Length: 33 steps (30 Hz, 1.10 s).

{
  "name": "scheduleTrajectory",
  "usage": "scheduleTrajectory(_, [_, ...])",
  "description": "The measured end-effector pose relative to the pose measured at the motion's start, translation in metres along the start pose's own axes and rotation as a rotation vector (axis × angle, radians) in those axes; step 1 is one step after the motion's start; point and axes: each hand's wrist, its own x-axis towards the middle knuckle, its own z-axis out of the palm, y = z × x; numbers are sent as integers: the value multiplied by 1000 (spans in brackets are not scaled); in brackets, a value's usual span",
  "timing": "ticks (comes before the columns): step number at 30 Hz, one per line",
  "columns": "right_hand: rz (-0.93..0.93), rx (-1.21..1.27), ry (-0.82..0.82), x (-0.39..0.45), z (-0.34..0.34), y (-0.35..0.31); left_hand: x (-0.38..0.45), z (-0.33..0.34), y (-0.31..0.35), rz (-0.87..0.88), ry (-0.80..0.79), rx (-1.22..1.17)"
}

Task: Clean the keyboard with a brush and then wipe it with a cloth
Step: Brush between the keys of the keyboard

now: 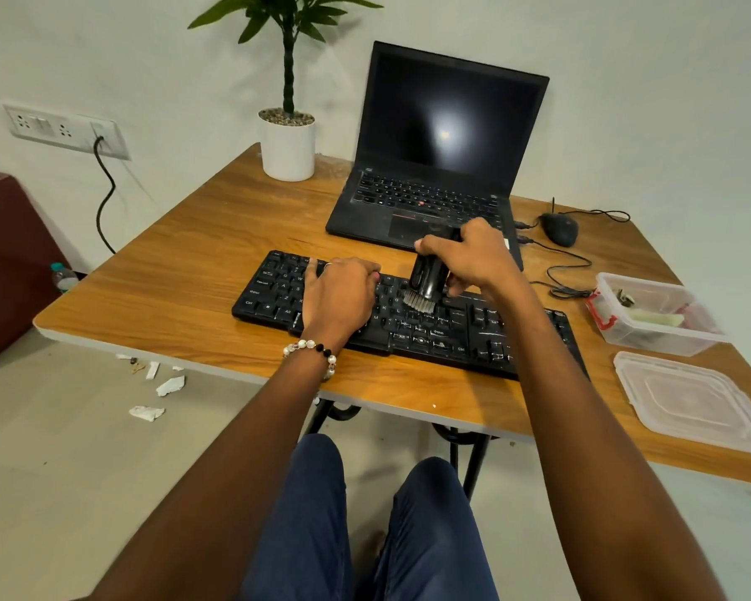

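Black keyboard lying on the wooden table, in front of the laptop. Left hand rests flat on the keys, steadying it; right hand grips the brush, bristles on the middle rows. Risk: hard strokes could pop keycaps or flick dust toward the laptop.

Right hand grips black brush, bristles on keyboard | left hand rests flat on keys | wooden table bears open laptop, potted plant, mouse, clear container, lid
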Motion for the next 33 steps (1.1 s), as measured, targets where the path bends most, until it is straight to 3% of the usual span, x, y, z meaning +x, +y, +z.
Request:
scheduleTrajectory(4, [-82,-51,155,3,12,1,0,0,0,0,13,3])
scheduleTrajectory(10, [-77,17,-71,0,10,-1,0,0,0,-4,11,-2])
scheduleTrajectory(16, [-204,5,35,-8,15,0,-1,-1,1,-1,11,11])
scheduleTrajectory(22, [-185,14,-79,-19,9,8,-2,-2,0,4,11,11])
scheduleTrajectory(27, [-153,147,85,-24,18,10,-2,-2,2,8,5,8])
scheduleTrajectory(33, [7,-57,247,-29,0,29,-1,-1,-1,1,-9,-27])
